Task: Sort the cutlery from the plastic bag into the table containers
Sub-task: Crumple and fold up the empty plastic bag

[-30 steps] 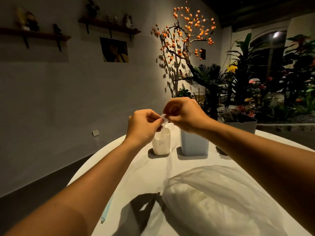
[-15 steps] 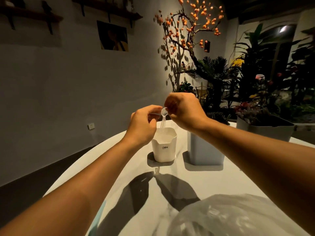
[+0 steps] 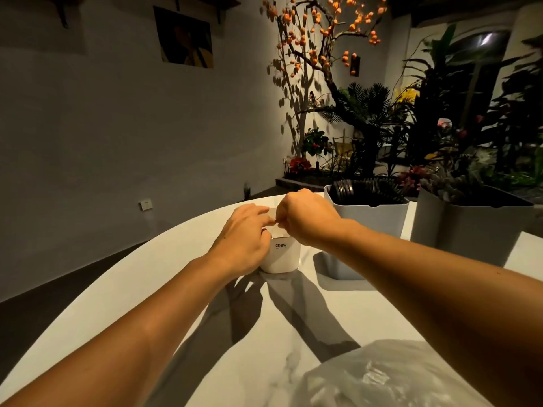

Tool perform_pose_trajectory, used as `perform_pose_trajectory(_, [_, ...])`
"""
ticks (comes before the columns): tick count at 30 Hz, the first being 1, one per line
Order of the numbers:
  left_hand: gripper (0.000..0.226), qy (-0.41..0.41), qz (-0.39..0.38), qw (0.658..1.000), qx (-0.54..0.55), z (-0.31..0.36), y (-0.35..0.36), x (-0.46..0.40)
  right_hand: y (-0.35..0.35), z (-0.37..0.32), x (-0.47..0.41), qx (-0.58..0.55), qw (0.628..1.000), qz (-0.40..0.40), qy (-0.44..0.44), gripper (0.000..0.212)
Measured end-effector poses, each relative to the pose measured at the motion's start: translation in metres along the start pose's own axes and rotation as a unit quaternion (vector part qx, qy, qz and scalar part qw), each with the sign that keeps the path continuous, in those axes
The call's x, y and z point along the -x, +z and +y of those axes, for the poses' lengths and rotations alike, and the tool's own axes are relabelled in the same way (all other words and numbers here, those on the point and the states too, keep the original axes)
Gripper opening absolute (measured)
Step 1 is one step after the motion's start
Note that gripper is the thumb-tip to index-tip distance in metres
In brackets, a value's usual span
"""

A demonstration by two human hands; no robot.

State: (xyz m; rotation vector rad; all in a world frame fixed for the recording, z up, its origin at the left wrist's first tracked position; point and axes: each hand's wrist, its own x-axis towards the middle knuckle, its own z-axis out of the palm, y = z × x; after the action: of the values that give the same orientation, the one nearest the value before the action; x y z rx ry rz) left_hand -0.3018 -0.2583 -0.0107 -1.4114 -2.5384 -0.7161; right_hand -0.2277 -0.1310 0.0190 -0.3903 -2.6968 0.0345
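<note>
A small white container (image 3: 280, 257) marked CRBW stands on the white table (image 3: 141, 292). My left hand (image 3: 244, 239) lies against its left side, fingers stretched over the rim. My right hand (image 3: 308, 221) hovers over its mouth, fingers curled and pinched at the rim, where its fingertips meet my left index finger. The clear plastic spoon it pinches is almost wholly hidden behind the hands. The translucent plastic bag (image 3: 385, 377) lies at the near right edge of the table.
Right of the white container stands a taller grey-blue container (image 3: 370, 221) holding dark cutlery (image 3: 364, 188). A larger grey container (image 3: 470, 233) stands further right. Plants and a tree with orange fruit fill the room's back right. The table's round edge curves off to the left.
Both hands have dropped from above the white container down to its rim, and the spoon, visible before, has gone down out of sight between them. The camera has moved closer and lower.
</note>
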Motion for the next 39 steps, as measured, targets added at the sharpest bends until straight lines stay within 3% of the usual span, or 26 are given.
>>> perform_pose_trajectory(11, [0.028,-0.006,0.017,0.997,0.07,0.052,-0.036,0.037,-0.06,-0.004,0.052,-0.061,0.997,-0.032,0.027,0.013])
perform_pose_trajectory(25, [0.034,0.049,-0.048,0.993,0.096,0.13,-0.052,0.129,-0.146,-0.015,0.178,-0.106,0.992,-0.043,0.045,0.011])
perform_pose_trajectory(33, [0.057,0.032,-0.151,0.981,0.119,0.156,-0.015,0.174,-0.143,-0.007,0.247,-0.056,0.983,-0.164,0.058,0.04])
perform_pose_trajectory(36, [0.063,0.043,-0.199,0.976,0.078,0.148,0.014,0.184,-0.114,0.008,0.269,-0.01,0.966,-0.239,0.096,0.056])
perform_pose_trajectory(39, [0.062,0.045,-0.235,0.971,0.01,0.14,0.036,0.188,-0.083,0.017,0.284,0.003,0.957,-0.26,0.129,0.069])
